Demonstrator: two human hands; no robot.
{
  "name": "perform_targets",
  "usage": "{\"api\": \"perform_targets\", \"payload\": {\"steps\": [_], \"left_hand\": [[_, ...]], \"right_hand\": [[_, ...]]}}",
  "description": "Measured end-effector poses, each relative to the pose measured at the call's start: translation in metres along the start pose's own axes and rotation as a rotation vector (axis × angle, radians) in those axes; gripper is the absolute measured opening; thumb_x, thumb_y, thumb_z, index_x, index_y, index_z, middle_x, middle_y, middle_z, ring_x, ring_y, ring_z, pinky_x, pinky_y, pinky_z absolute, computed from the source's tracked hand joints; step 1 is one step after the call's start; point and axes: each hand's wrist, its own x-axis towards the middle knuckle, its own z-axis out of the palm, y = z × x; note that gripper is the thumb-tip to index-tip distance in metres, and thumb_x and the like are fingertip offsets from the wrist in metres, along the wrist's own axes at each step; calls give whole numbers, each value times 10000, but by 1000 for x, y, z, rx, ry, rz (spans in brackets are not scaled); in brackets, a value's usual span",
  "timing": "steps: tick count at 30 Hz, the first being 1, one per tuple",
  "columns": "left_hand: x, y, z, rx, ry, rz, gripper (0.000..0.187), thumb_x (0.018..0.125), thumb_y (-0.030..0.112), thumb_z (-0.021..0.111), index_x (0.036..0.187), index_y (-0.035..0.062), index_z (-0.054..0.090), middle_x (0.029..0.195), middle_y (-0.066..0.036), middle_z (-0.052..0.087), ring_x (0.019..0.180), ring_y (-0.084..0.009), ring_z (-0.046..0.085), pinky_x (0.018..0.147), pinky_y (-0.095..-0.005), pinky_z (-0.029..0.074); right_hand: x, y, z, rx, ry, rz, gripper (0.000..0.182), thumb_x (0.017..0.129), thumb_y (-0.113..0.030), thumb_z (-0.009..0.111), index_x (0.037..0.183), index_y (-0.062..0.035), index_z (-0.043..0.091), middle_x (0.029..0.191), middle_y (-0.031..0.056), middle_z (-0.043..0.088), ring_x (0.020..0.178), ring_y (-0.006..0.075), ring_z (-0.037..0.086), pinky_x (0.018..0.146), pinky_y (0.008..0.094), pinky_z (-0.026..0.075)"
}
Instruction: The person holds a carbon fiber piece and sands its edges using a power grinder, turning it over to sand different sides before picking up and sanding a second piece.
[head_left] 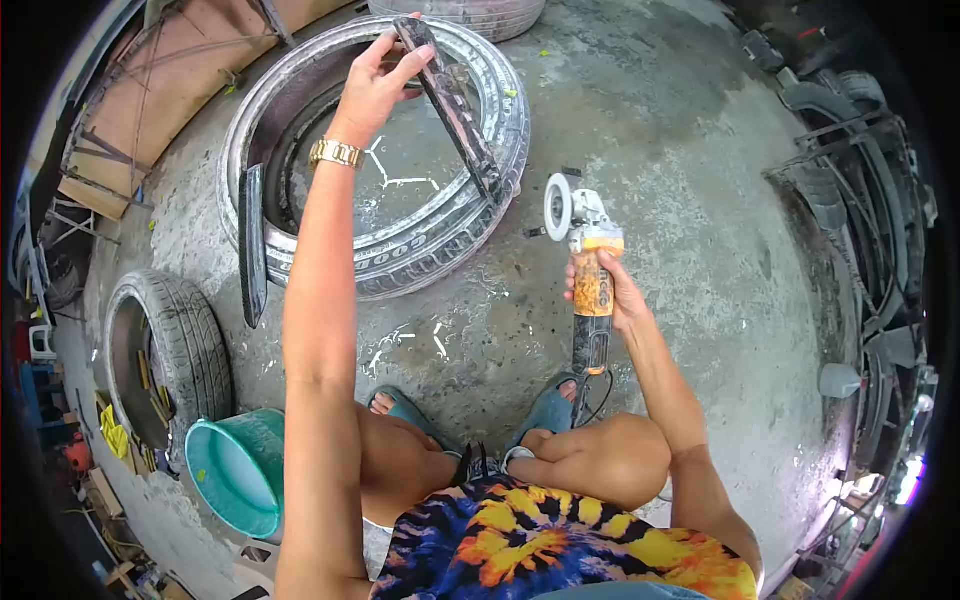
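Observation:
My left hand (378,85) grips the upper end of a long dark strip (455,115), which slants down to the right across a tire (400,255) lying flat on the floor. In my right hand (618,290) is an orange and black angle grinder (593,285), held upright by its body. Its white disc (558,207) points up and to the left, apart from the tire. Another dark curved strip (253,245) leans on the tire's left side. White marks show on the concrete inside the tire's ring.
To the left, a second tire (195,340) stands on edge with sticks and yellow cloth inside. A teal bucket (260,440) of pale liquid sits beside my leg. Racks of dark curved parts (865,190) line the right side. The grinder's cord (605,395) runs down near my right foot.

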Motion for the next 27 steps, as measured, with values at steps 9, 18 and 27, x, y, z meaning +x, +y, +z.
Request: {"api": "perform_targets", "payload": {"steps": [9, 18, 27], "left_hand": [[7, 9, -27, 124, 24, 129, 376, 911, 322, 694, 1199, 89, 629, 956, 1, 642, 876, -93, 623, 693, -275, 549], [3, -1, -21, 251, 28, 164, 421, 915, 339, 691, 1167, 18, 589, 955, -69, 681, 825, -126, 649, 684, -281, 541], [-2, 3, -24, 298, 42, 164, 344, 934, 293, 664, 1142, 28, 596, 989, -64, 676, 869, -126, 627, 726, -288, 536]], "right_hand": [[23, -37, 36, -167, 33, 249, 439, 926, -354, 659, 1171, -3, 558, 889, 120, 664, 726, 202, 691, 645, 356, 616], [35, -35, 58, -333, 89, 228, 381, 913, -292, 677, 1140, -14, 547, 869, 122, 661, 699, 207, 688, 617, 352, 611], [48, -29, 61, -347, 80, 250, 408, 887, -299, 716, 1135, -17, 556, 841, 103, 666, 677, 185, 686, 588, 330, 614]]}}
